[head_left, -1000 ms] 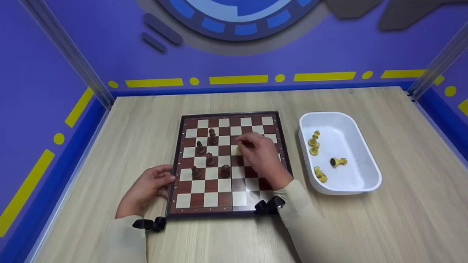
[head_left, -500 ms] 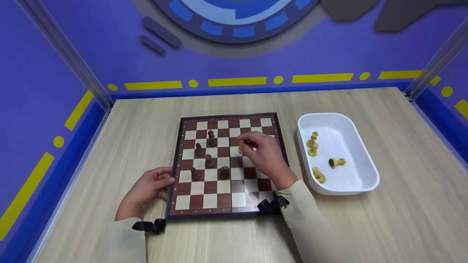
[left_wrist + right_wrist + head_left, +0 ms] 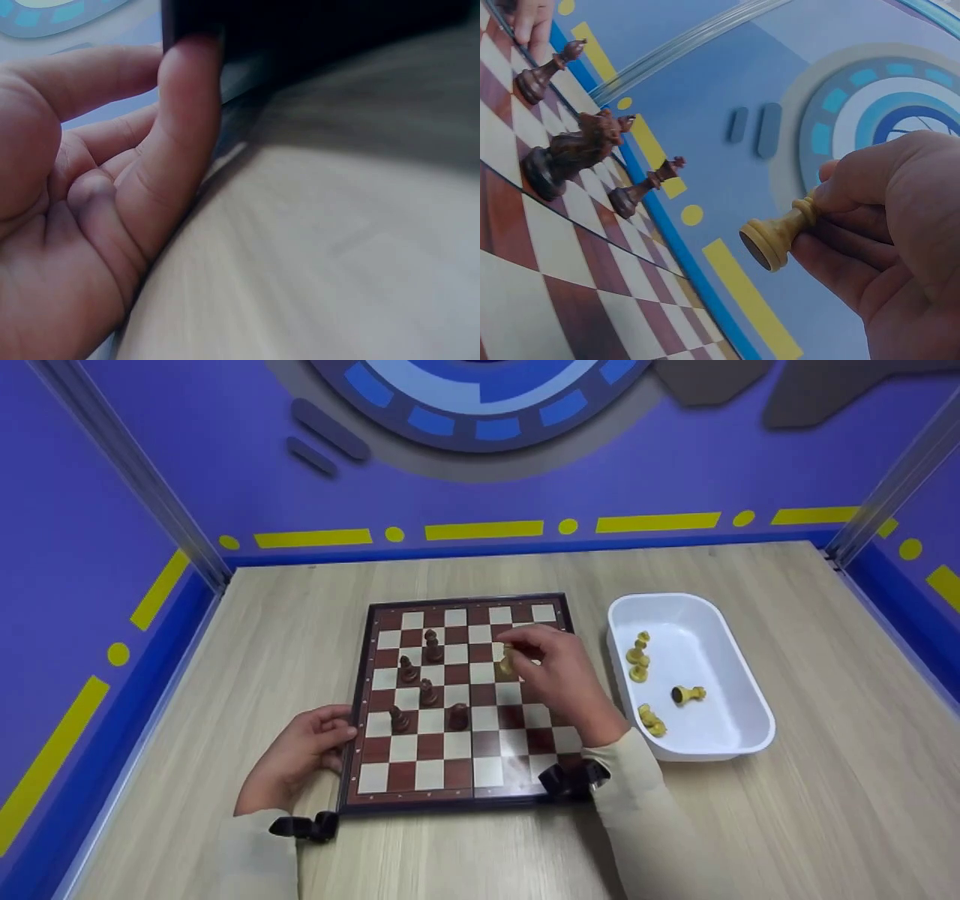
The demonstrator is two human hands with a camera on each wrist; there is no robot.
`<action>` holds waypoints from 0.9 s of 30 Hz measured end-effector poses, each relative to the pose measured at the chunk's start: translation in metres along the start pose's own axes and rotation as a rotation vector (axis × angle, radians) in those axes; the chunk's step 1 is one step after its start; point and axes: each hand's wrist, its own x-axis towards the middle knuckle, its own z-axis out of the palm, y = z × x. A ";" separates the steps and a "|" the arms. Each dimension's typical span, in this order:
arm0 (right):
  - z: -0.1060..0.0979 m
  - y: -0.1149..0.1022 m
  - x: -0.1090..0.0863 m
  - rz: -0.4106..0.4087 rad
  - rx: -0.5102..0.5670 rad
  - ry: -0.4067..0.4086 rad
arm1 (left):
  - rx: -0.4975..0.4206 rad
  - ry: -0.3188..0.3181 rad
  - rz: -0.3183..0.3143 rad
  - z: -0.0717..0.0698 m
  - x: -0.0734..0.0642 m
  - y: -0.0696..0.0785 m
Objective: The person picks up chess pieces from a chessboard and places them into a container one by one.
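Someone's left hand [image 3: 300, 746] is sitting at the eight o'clock side of a chessboard [image 3: 442, 772], its fingers bent and its thumb at the rim, gripping the left edge. A black device [image 3: 306, 827] is sitting at the cuff of a pale sleeve [image 3: 259, 855] behind that hand.

Reading the clock from the board's middle, five dark chess pieces [image 3: 399, 721] are standing upright on the left half: one at eight, two toward nine, one around ten and one a little past six, just beside the middle seam.

Toward two o'clock, a pale yellow chess piece [image 3: 774, 238] is hanging above the squares, its dark underside showing in the right-wrist view. The right hand [image 3: 559, 667] is pinching its upper part narrowly between thumb and fingers, hiding the top.

Farther right, at three o'clock from the board and apart from it, a white tub [image 3: 705, 649] is sitting on the wooden counter [image 3: 817, 697]. More pale yellow pieces [image 3: 688, 694] are lying inside: a cluster along the wall toward ten, another toward seven, and one on its side near the middle, its base pointing toward nine.
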 end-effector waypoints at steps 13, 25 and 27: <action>-0.013 -0.003 -0.002 0.036 0.038 -0.014 | -0.007 -0.009 0.012 -0.001 0.002 -0.001; -0.024 -0.005 -0.003 -0.004 0.038 0.005 | -0.009 -0.020 0.003 0.000 0.000 -0.001; -0.027 -0.004 -0.003 0.000 0.030 0.005 | -0.010 -0.018 0.004 0.000 0.000 0.000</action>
